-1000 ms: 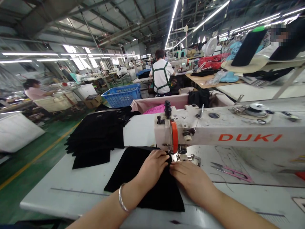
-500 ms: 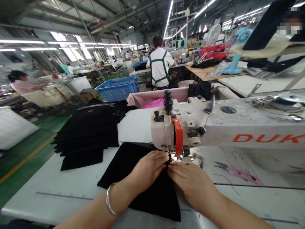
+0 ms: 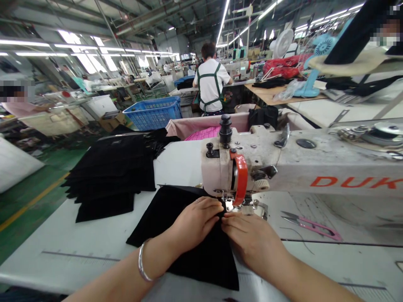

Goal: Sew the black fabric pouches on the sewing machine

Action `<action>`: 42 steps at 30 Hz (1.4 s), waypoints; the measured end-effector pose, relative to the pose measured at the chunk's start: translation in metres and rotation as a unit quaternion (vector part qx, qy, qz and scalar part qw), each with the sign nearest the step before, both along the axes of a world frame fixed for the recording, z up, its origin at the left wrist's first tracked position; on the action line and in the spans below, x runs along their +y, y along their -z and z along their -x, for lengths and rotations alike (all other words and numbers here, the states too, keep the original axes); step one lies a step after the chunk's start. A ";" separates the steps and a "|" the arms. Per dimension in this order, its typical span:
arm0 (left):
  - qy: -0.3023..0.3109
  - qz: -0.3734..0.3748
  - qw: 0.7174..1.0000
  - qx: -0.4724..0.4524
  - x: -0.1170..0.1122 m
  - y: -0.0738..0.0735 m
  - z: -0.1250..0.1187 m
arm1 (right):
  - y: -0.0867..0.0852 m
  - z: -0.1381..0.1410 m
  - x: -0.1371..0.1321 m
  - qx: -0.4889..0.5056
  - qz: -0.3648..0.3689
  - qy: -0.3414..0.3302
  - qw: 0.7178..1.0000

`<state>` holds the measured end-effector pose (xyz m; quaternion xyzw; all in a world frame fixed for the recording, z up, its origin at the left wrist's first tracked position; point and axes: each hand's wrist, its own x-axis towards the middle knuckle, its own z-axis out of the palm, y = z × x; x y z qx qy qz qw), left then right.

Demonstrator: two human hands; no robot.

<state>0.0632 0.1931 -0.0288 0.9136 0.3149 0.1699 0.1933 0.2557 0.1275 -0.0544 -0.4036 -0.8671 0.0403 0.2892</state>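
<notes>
A piece of black fabric (image 3: 201, 260) lies on the sewing machine's table, its far right edge under the needle area of the sewing machine (image 3: 217, 167). My left hand (image 3: 197, 218) rests on it, fingers together and pressed down, the tips just in front of the presser foot. At the fabric's right edge, my right hand (image 3: 252, 235) pinches the cloth, its fingertips almost touching those of my left hand. An orange guard (image 3: 241, 180) stands directly above. The exact grip under the fingers is hidden.
A stack of black fabric pieces (image 3: 110, 167) lies on the table's left. Pink-handled thread snips (image 3: 315, 226) lie right of the needle area. Behind the machine are a pink-lined bin (image 3: 179, 128) and a blue basket (image 3: 154, 113). A co-worker (image 3: 210, 84) sits beyond, back turned.
The view has shifted slightly. Both hands and the black fabric keep nearly the same position at the needle.
</notes>
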 end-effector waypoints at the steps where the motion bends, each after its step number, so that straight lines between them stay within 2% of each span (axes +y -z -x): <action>1: 0.001 0.009 1.000 0.002 -0.001 -0.002 0.001 | -0.001 0.000 -0.001 -0.002 0.003 0.000 1.000; 4: 0.016 0.044 0.998 0.030 -0.012 -0.013 0.007 | -0.011 -0.009 -0.007 -0.033 0.034 0.003 0.999; 7: 0.056 0.070 0.994 0.064 -0.039 -0.022 0.018 | -0.022 -0.033 -0.018 -0.091 0.081 0.005 0.993; 11: 0.055 0.058 0.996 0.026 -0.074 -0.018 0.029 | -0.025 -0.059 -0.018 -0.134 0.081 0.039 0.987; 15: -0.023 0.080 0.995 -0.054 -0.083 -0.003 0.029 | -0.021 -0.049 0.006 -0.112 0.047 0.147 0.982; 17: -0.088 0.121 0.985 -0.081 -0.081 0.002 0.027 | -0.022 -0.038 0.011 -0.109 0.031 0.162 0.980; 20: -0.181 0.174 0.959 -0.131 -0.078 0.002 0.026 | -0.025 -0.024 -0.010 -0.082 0.050 0.111 0.989; 23: -0.206 0.190 0.947 -0.157 -0.078 -0.001 0.026 | -0.022 -0.018 -0.050 0.032 0.095 0.050 0.994; 25: -0.188 0.177 0.953 -0.157 -0.080 -0.001 0.026 | -0.016 -0.015 -0.070 0.069 0.077 0.035 0.994; 27: -0.170 0.159 0.960 -0.155 -0.082 0.002 0.027 | -0.011 -0.013 -0.078 0.050 0.038 0.020 0.998; 30: -0.155 0.131 0.968 -0.151 -0.081 0.004 0.029 | -0.010 -0.010 -0.074 -0.003 -0.017 0.011 1.000; 33: -0.137 0.061 0.979 -0.140 -0.076 -0.003 0.032 | -0.014 -0.007 -0.068 0.015 -0.059 -0.003 0.998; 34: -0.115 0.022 0.985 -0.127 -0.075 -0.007 0.031 | -0.014 -0.005 -0.067 0.027 -0.067 -0.012 0.997; 36: -0.026 -0.062 0.995 -0.070 -0.073 -0.017 0.028 | -0.012 -0.003 -0.067 0.046 -0.073 -0.030 0.996; 39: 0.109 -0.129 0.984 0.062 -0.076 -0.026 0.020 | -0.005 0.000 -0.069 0.068 -0.069 -0.026 0.995; 42: 0.126 -0.122 0.975 0.136 -0.081 -0.024 0.014 | 0.002 0.003 -0.069 0.073 -0.078 -0.010 0.994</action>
